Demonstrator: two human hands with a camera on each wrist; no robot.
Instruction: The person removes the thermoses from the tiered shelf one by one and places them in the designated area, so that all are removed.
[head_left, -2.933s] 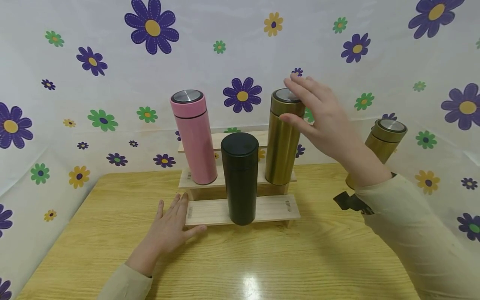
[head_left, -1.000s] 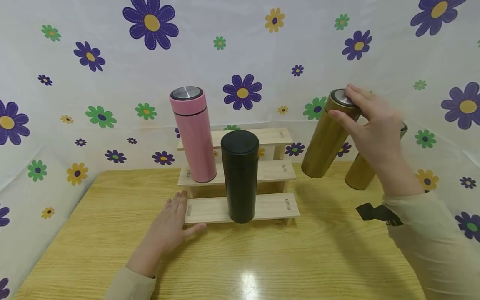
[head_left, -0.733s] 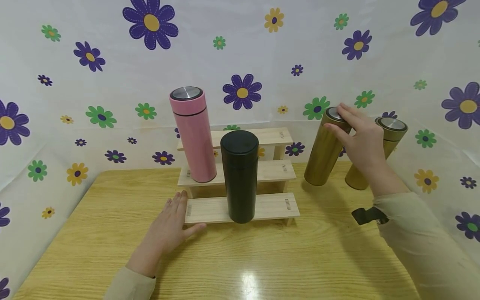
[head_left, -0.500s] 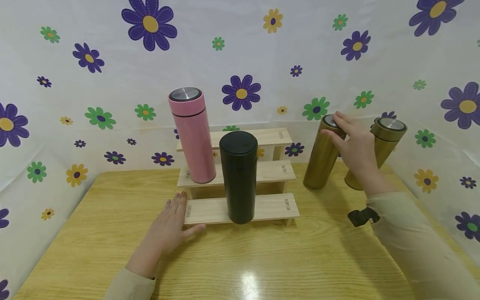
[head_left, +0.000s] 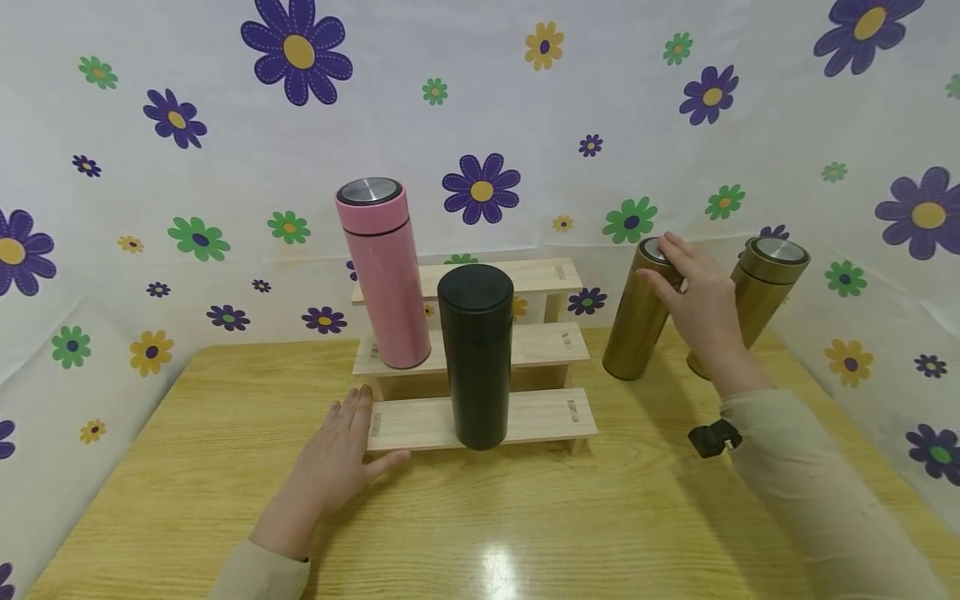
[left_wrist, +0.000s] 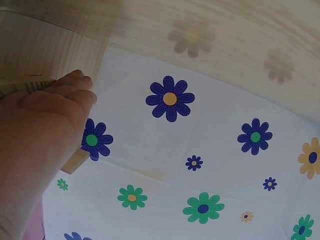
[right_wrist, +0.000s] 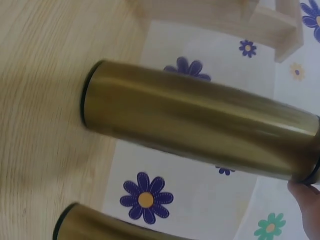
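Observation:
My right hand [head_left: 697,304] grips a gold thermos [head_left: 636,325] at its top, thumb on the near side and fingers over the steel lid. The thermos stands upright at the tabletop, right of a stepped wooden rack [head_left: 551,414]; its body fills the right wrist view. Behind my right hand stands a second gold thermos [head_left: 767,287], partly hidden by it. My left hand [head_left: 333,454] lies at the left end of the rack's lowest step, fingers straight and thumb along the front edge. A black thermos [head_left: 477,367] stands on that lowest step; a pink thermos [head_left: 384,283] stands on the middle step.
The wooden table [head_left: 450,533] ends at a white cloth backdrop [head_left: 420,50] printed with flowers, which also closes off both sides. The rack's top step [head_left: 510,277] is at the back. A black strap [head_left: 716,437] shows at my right wrist.
My right hand has carried the gold thermos off the rack's middle step, rightward and down to the table beside the other gold one. My left hand has stayed at the rack.

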